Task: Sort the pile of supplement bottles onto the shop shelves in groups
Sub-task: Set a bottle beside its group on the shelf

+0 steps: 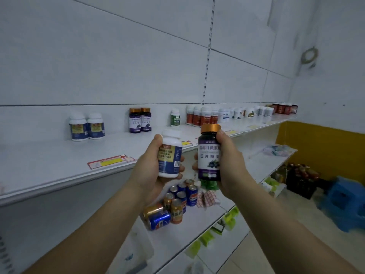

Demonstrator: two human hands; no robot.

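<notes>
My left hand (152,165) grips a white bottle with a blue and yellow label (170,155), held upright in front of the top shelf (49,167). My right hand (229,165) grips a dark purple bottle with a gold cap (209,155) beside it. On the shelf stand two matching white and blue bottles (87,126) at the left, two purple gold-capped bottles (140,120) in the middle, and a single green-labelled bottle (175,118). Further right is a group of red-labelled bottles (201,115), then several more small bottles (246,111) toward the far end.
Price tags (110,161) lie along the shelf's front edge. The shelf below holds several drink cans (173,202) and packets (207,196). Lower shelves carry green packs (229,218). A blue plastic stool (343,202) and a dark crate (302,180) stand on the floor at the right.
</notes>
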